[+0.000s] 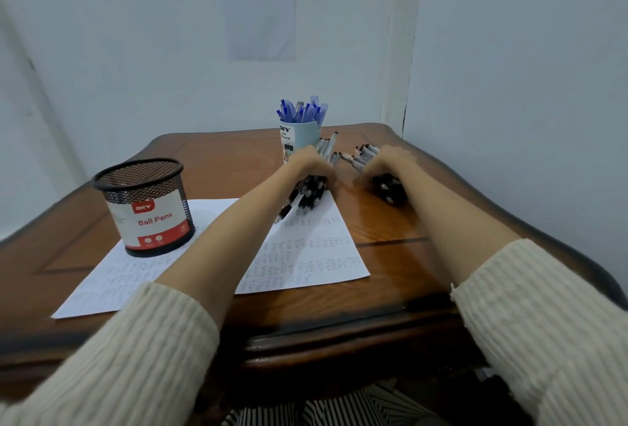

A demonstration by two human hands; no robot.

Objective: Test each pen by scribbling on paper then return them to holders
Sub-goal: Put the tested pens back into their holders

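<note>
The left hand (311, 164) grips a bundle of black pens (304, 196) at the far edge of the paper (316, 255), while the right hand (384, 162) grips a second bundle (390, 191) just right of it on the desk (390, 266).

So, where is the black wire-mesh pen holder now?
In the head view, the black mesh pen holder stands at left on the scribbled white paper.

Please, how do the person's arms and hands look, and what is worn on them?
Both arms wear a cream, ribbed knit sweater; the left sleeve and right sleeve end partway along the forearms. The left hand and right hand are bare, without gloves or a watch; rings are too blurred to tell.
</note>
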